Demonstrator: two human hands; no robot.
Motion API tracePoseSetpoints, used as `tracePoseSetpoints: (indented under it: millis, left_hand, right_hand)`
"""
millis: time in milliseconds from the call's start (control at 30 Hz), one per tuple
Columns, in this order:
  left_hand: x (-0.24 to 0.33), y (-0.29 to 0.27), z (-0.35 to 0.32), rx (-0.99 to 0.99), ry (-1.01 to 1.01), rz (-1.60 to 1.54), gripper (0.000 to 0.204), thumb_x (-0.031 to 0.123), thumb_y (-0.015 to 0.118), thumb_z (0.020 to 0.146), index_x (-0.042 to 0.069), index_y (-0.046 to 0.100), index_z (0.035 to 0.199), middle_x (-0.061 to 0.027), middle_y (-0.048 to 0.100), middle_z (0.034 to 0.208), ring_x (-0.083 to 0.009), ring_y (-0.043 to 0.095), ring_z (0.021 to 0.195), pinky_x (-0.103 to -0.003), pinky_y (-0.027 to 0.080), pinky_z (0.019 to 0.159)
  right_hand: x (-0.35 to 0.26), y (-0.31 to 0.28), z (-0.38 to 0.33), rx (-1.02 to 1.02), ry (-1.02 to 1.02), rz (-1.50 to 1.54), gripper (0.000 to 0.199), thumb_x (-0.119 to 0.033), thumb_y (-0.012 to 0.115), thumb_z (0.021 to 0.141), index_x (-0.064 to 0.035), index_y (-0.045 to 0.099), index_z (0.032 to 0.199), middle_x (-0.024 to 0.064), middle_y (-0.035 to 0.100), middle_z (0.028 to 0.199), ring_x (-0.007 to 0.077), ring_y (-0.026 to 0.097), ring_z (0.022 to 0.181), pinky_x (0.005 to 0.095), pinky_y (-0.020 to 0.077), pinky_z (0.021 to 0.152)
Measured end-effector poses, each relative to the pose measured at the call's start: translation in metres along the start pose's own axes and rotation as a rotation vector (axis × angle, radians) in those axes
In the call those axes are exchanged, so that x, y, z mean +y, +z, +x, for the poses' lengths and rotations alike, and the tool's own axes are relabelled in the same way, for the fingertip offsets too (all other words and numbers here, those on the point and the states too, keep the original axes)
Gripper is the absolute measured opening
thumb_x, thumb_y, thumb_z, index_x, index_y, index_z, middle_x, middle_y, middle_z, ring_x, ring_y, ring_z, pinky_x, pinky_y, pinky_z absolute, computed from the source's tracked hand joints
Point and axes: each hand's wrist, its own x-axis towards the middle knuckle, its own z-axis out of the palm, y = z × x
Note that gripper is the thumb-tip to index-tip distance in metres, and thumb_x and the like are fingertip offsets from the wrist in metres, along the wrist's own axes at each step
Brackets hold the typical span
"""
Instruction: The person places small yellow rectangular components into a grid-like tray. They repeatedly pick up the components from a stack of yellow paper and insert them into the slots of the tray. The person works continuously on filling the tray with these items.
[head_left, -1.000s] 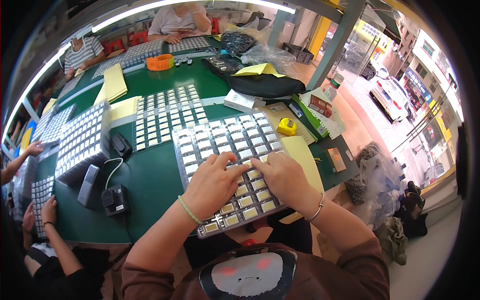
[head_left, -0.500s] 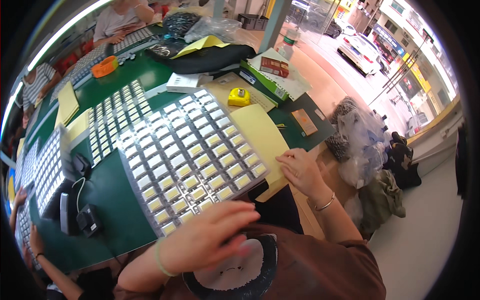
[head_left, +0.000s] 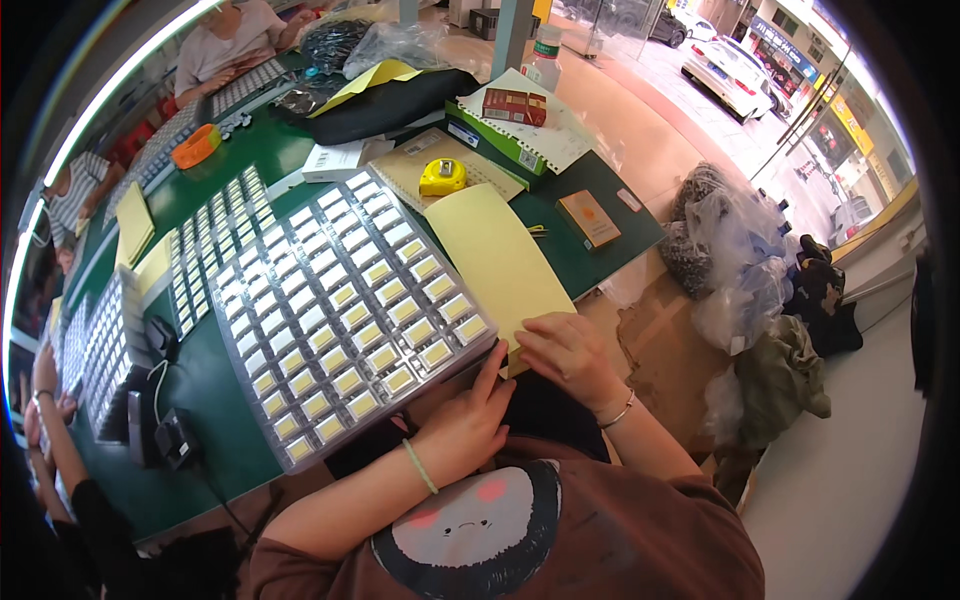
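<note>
My left hand (head_left: 465,432) reaches across my front, fingers stretched out, its fingertips at the near right corner of a clear plastic tray (head_left: 400,402) and the near end of a yellow paper sheet (head_left: 500,255). Several white-and-yellow rectangular pieces (head_left: 357,313) fill the tray in rows. My right hand (head_left: 572,362) has its fingers bent at the sheet's near edge, which it seems to pinch. The sheet lies along the right side of the tray, with its far part flat on the table.
A yellow tape measure (head_left: 443,177), a small orange-brown box (head_left: 588,219) and a red box (head_left: 514,107) lie beyond the sheet. Left of the tray are a black adapter (head_left: 177,437) and more filled trays (head_left: 112,350). Other people's arms (head_left: 62,440) work at the far left.
My left hand has moved from over the tray's near edge to its right corner, beside the sheet. My right hand has shifted slightly left and down. The whole view has shifted slightly.
</note>
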Motion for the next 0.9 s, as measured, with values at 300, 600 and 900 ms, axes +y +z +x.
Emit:
tracePoseSetpoints:
  millis: [300,600,900]
  left_hand:
    - [0.007,0.017,0.005,0.022,-0.074,0.157,0.061,0.025,0.078,0.085,-0.001,0.055,0.136,-0.0342,0.015,0.167,-0.0325,0.075,0.071,-0.041,0.062,0.065]
    - [0.010,0.028,0.008,0.200,-0.110,0.080,0.038,0.028,0.068,0.097,0.012,0.063,0.131,-0.0220,0.037,0.160,-0.0291,0.073,0.066,-0.046,0.059,0.065]
    - [0.009,0.019,0.007,0.108,-0.124,0.127,0.068,0.016,0.077,0.083,0.006,0.051,0.145,-0.0230,0.037,0.158,-0.0307,0.071,0.103,-0.043,0.061,0.081]
  right_hand:
    - [0.015,0.021,-0.026,0.119,-0.124,-0.072,0.030,-0.011,0.077,0.082,-0.0094,0.076,0.112,0.0101,0.071,0.123,0.0328,0.069,0.114,0.0414,0.0584,0.096]
    - [-0.008,0.019,-0.017,0.144,0.005,-0.028,0.024,-0.005,0.083,0.080,-0.0055,0.072,0.102,0.0117,0.071,0.114,0.0365,0.068,0.112,0.0466,0.0568,0.097]
    - [-0.017,0.007,-0.003,0.093,0.107,0.056,0.025,0.000,0.081,0.077,-0.0037,0.069,0.098,0.0144,0.069,0.112,0.0368,0.068,0.111,0.0432,0.0571,0.094]
